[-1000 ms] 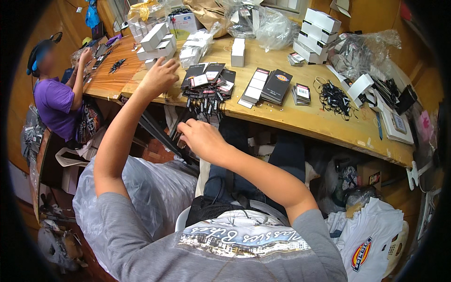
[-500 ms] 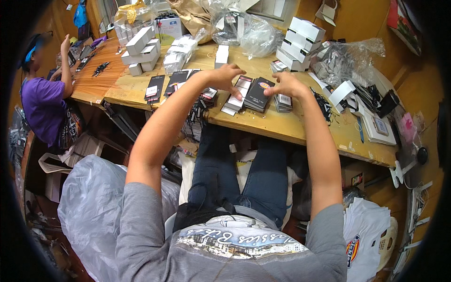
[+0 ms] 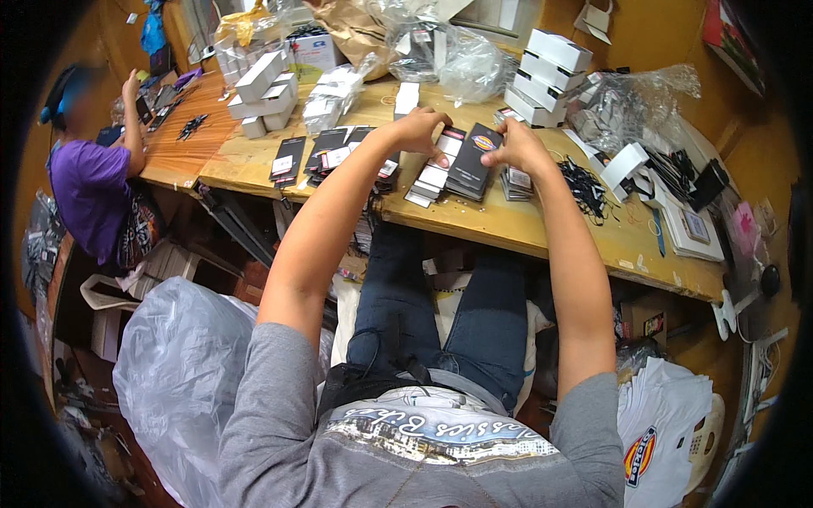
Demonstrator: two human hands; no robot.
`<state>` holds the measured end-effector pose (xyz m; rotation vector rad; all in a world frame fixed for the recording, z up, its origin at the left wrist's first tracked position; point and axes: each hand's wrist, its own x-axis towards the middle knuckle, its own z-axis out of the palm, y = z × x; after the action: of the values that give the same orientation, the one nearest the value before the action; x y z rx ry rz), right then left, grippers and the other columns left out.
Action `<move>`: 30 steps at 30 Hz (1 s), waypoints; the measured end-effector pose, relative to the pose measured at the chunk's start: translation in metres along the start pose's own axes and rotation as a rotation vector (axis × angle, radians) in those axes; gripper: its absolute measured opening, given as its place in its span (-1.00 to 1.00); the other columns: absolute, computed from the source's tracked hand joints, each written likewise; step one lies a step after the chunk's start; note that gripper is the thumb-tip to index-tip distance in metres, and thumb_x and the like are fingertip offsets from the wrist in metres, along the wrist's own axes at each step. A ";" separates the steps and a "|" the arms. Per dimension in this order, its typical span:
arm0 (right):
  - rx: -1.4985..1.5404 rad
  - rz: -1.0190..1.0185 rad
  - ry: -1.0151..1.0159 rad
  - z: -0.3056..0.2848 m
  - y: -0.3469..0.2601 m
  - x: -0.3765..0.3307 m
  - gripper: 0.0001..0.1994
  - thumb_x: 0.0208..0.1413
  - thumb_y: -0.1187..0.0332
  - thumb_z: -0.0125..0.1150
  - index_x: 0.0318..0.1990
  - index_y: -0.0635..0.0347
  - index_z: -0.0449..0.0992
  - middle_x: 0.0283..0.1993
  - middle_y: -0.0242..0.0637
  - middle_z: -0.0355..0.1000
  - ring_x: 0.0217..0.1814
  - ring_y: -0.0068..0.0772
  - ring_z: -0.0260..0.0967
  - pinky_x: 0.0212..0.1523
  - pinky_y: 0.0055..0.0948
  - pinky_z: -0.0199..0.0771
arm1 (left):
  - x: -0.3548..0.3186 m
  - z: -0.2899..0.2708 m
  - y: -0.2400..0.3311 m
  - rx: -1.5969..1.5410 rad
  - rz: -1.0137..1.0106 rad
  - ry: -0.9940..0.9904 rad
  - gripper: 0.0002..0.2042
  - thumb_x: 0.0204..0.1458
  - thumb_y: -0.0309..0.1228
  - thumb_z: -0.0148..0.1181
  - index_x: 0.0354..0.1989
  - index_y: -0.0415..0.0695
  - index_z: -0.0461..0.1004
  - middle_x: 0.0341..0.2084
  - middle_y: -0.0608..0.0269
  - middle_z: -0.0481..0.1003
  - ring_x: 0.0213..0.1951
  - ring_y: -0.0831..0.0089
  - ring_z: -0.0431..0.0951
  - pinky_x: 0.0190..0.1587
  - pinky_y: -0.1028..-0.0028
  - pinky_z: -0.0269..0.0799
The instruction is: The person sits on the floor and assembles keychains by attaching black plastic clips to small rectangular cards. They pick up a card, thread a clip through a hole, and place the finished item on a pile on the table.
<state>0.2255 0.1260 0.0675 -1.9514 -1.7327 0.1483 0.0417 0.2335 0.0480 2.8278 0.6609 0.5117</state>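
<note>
Flat black cards lie in a stack (image 3: pixel 468 172) near the table's front edge, with a coloured emblem on the top one. Against its left side is a stack of cards with white labels (image 3: pixel 434 175). My left hand (image 3: pixel 422 137) curls over the labelled stack, thumb on its face and fingers toward its far end. At the black stack's right side, my right hand (image 3: pixel 518 151) grips it with the thumb on the top card and fingers at the far edge. A smaller stack of cards (image 3: pixel 516 183) sits just under my right wrist.
More black cards (image 3: pixel 288 159) lie to the left. White boxes are piled at the back left (image 3: pixel 262 97) and back right (image 3: pixel 546 80). Clear plastic bags (image 3: pixel 478 68) line the back. Black cords (image 3: pixel 584 188) lie right. A person in purple (image 3: pixel 93 190) sits at far left.
The view has shifted slightly. The top black card now shows farther toward the table's back between my hands. Both hands stay at the two stacks, with small finger movements.
</note>
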 end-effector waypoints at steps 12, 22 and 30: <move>0.938 -0.224 0.110 -0.031 -0.040 -0.045 -0.84 -0.14 0.54 0.08 -0.33 0.34 0.34 -0.62 -0.34 0.33 -0.67 -0.67 0.25 -0.69 -0.75 0.22 | -0.036 -0.041 0.077 -1.124 -0.207 0.458 -0.77 -0.23 -0.55 0.16 -0.33 -0.29 0.37 -0.56 0.29 0.40 -0.48 0.60 0.39 -0.40 0.61 0.33; 0.044 0.058 0.028 -0.018 0.053 -0.035 -0.65 -0.28 0.27 0.23 -0.26 0.19 0.44 -0.38 -0.10 0.41 -0.35 -0.28 0.36 -0.24 -0.46 0.31 | -0.061 -0.012 0.106 -1.358 -0.274 0.465 -0.88 -0.15 -0.45 0.11 -0.45 -0.20 0.36 -0.57 0.41 0.37 -0.48 0.69 0.31 -0.40 0.69 0.21; 0.140 0.012 0.160 -0.010 0.047 -0.044 -0.69 -0.48 0.37 0.33 -0.44 0.22 0.48 -0.55 -0.21 0.38 -0.45 -0.35 0.34 -0.36 -0.46 0.30 | -0.081 0.019 0.123 -1.536 -0.248 0.483 -0.82 -0.02 -0.50 -0.09 -0.25 -0.24 0.13 -0.45 0.21 0.39 -0.37 0.58 0.36 -0.28 0.61 0.26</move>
<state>0.2641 0.0792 0.0442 -1.8214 -1.5648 0.1119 0.0289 0.0854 0.0389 1.1778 0.3596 1.0434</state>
